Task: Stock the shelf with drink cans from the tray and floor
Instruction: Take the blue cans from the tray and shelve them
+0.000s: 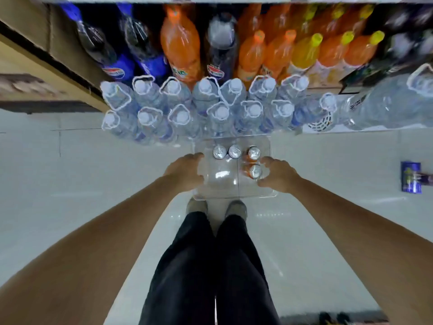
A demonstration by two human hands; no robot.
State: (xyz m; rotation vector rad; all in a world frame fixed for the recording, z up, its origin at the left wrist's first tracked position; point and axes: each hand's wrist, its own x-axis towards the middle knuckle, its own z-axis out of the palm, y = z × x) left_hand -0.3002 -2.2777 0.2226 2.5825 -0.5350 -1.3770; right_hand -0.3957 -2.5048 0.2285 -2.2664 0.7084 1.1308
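A clear plastic tray [218, 184] is held low over the white floor, just ahead of my feet. Two silver-topped cans [219, 152] [235, 151] stand side by side at its far edge. Two orange cans [254, 153] [253, 171] stand at its right side. My left hand [187, 171] grips the tray's left edge. My right hand [277, 175] grips the right edge, touching the nearer orange can. The bottom shelf [321, 89] ahead holds orange soda bottles.
Large water bottles [210, 109] stand in two rows on the floor right beyond the tray. Dark and orange soda bottles [180, 43] fill the shelf behind them. A blue package [411, 177] lies on the floor at the right. A cardboard box [35, 31] sits at the far left.
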